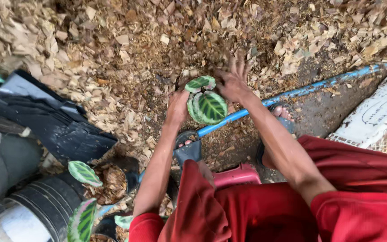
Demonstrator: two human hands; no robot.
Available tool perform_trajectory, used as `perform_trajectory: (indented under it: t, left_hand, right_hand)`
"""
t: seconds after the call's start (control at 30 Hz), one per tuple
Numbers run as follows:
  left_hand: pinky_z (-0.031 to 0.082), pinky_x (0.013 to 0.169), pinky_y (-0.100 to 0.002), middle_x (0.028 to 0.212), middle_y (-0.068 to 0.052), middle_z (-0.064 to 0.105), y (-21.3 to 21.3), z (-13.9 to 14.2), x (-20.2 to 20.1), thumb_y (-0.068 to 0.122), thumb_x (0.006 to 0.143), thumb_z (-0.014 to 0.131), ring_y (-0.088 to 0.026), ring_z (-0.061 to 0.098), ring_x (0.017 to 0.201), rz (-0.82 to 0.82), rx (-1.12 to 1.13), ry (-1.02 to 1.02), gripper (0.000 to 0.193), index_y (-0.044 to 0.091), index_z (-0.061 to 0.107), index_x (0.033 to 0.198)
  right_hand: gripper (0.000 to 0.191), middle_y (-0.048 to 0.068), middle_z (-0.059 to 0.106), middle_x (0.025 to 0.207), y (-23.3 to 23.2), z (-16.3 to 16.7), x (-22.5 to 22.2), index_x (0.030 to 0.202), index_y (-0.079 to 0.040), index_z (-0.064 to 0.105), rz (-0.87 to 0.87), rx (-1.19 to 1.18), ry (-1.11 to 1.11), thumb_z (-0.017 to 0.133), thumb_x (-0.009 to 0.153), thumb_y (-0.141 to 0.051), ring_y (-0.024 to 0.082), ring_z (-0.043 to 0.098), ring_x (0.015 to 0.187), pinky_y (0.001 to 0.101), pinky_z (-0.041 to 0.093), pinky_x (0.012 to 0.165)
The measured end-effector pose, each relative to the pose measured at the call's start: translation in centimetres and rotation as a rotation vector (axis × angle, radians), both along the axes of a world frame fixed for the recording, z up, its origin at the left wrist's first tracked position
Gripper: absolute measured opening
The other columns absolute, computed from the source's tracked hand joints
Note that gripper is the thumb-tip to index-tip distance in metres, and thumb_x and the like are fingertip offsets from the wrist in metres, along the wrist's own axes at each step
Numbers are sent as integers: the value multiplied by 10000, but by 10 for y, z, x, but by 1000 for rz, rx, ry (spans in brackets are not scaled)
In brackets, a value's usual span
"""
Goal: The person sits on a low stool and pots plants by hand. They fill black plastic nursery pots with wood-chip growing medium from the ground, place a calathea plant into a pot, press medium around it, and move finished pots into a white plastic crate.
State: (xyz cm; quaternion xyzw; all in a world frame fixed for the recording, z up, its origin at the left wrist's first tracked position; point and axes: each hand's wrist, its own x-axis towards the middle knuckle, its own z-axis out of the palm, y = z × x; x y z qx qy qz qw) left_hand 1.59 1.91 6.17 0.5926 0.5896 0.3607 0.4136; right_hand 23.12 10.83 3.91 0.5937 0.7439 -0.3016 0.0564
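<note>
A small plant (206, 104) with round, green-and-white striped leaves stands in front of me over a heap of wood chips and dark soil (157, 49). My left hand (178, 105) is closed against its left side, low at the base. Just beyond the plant on its right, my right hand (234, 81) has its fingers spread and dirty, touching the upper leaf. What the plant stands in is hidden by the leaves and hands. My feet in sandals (188, 144) rest below, either side of a blue pipe (301, 92).
Stacked black plastic pots (45, 121) lie at the left. A black pot with chips and a striped leaf (108, 175) sits at lower left, with nested pots (50, 201) beside it. A white mesh sack (381, 112) is at the right. A pink stool (236, 175) is under me.
</note>
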Motion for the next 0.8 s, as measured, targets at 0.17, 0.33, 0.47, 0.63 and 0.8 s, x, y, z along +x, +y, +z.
perform_trajectory:
  t: [0.17, 0.33, 0.47, 0.63, 0.8]
  left_hand:
    - [574, 981, -442, 1270, -116, 712, 2, -35, -12, 129, 944, 712, -341, 750, 1090, -98, 158, -98, 496, 118, 591, 1424]
    - [474, 1161, -520, 1474, -191, 607, 1, -43, -14, 166, 866, 746, -401, 634, 1302, -54, 103, -28, 706, 133, 461, 1511]
    - [488, 1108, -563, 1509, -223, 536, 8, -35, -13, 229, 738, 894, -436, 602, 1320, -62, 106, 25, 988, 180, 299, 1526]
    - [589, 923, -525, 1603, -277, 305, 9, -21, -15, 128, 874, 858, -485, 541, 1355, -48, 219, -122, 1033, 174, 109, 1585]
    - [426, 1241, -594, 1759, -141, 269, -26, -20, -21, 87, 1100, 507, -402, 435, 1552, 115, 13, -111, 699, 228, 170, 1696]
  right_hand:
    - [504, 262, -36, 1665, -49, -14, 9, 1441, -261, 586, -164, 10, 144, 334, 1075, -498, 500, -142, 1536, 658, -85, 1224]
    - [589, 301, 9, 1631, -88, 8, 2, 1495, -176, 531, -249, -62, 161, 275, 1050, -464, 539, -121, 1454, 682, -104, 1168]
    - [515, 155, 337, 1631, -110, 31, -19, 1427, -187, 616, -52, -13, 21, 416, 1056, -484, 444, 142, 1522, 608, 63, 1264]
    - [675, 302, 572, 1275, -96, 25, -36, 1344, -127, 668, 244, 168, 119, 740, 739, -417, 574, 459, 1284, 769, 360, 1024]
    - [304, 127, 688, 1258, 8, 15, 33, 1260, -104, 653, -43, 61, 111, 693, 984, -225, 283, 657, 1156, 467, 473, 1083]
